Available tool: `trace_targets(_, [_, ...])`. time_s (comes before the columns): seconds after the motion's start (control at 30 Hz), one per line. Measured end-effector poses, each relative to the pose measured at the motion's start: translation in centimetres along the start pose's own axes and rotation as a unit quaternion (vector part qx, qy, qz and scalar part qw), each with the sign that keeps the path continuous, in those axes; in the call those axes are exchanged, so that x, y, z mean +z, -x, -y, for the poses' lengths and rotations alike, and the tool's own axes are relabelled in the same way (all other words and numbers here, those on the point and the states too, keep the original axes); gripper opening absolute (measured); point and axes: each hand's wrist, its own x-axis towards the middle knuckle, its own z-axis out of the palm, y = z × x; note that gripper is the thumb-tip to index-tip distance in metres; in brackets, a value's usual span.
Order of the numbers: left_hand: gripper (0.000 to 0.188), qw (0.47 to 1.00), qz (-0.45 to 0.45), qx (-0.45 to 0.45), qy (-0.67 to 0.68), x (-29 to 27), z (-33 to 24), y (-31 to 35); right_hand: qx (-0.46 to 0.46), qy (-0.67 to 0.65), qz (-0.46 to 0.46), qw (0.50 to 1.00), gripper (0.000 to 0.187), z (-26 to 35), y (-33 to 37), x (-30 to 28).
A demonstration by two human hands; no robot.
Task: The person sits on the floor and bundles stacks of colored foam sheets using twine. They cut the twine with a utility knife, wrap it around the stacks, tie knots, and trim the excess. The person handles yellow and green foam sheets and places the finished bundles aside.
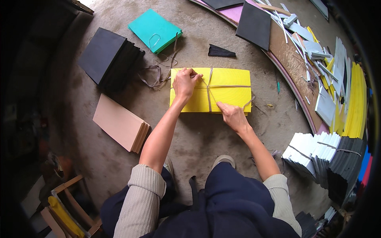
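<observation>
The yellow stack (232,76) of ribbed sheets lies flat on the floor (190,148) and serves as the reference for all positions below. A thin cord (228,86) crosses its top lengthwise and widthwise, the two runs meeting left of the top's centre. Your left hand (185,84) is above the left part of the stack, thumb and fingertips pinched together on one strand of the cord. Your right hand (234,116) is at the stack's near edge, fingers curled in and gripping a second strand, which runs straight to the crossing. A loose tail (249,104) extends at the stack's right end. Just left of the stack lies a tangle of string (158,75); farther left stands a black stack (103,51). A teal stack (154,28) sits beyond it to the left, a tan stack (117,121) to its near left, and a black scrap (221,51) beyond its far edge.
</observation>
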Motion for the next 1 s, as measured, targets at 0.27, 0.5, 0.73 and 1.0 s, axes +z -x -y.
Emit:
trace_targets(0.27, [0.019, 0.987, -0.075, 0.098, -0.099, 1.8, -0.4, 0.1, -0.001, -0.121, -0.125, 0.985, 0.004, 1.1, -3.0, -0.6])
trace_targets(0.5, [0.006, 0.951, -0.007, 0.301, -0.078, 2.5, 0.2, -1.6, 0.163, -0.477, -0.065, 0.861, 0.023, -0.4, -5.9, 1.7])
trace_targets(0.73, [0.007, 0.914, 0.038, 0.401, -0.058, 2.4, 1.6, -3.0, 0.155, -0.354, -0.106, 0.916, 0.017, 1.4, -5.4, 3.5])
trace_targets(1.0, [0.007, 0.940, 0.015, 0.339, -0.044, 2.9, 1.6, -2.5, 0.137, -0.307, -0.116, 0.935, 0.013, 2.2, -4.6, 4.4])
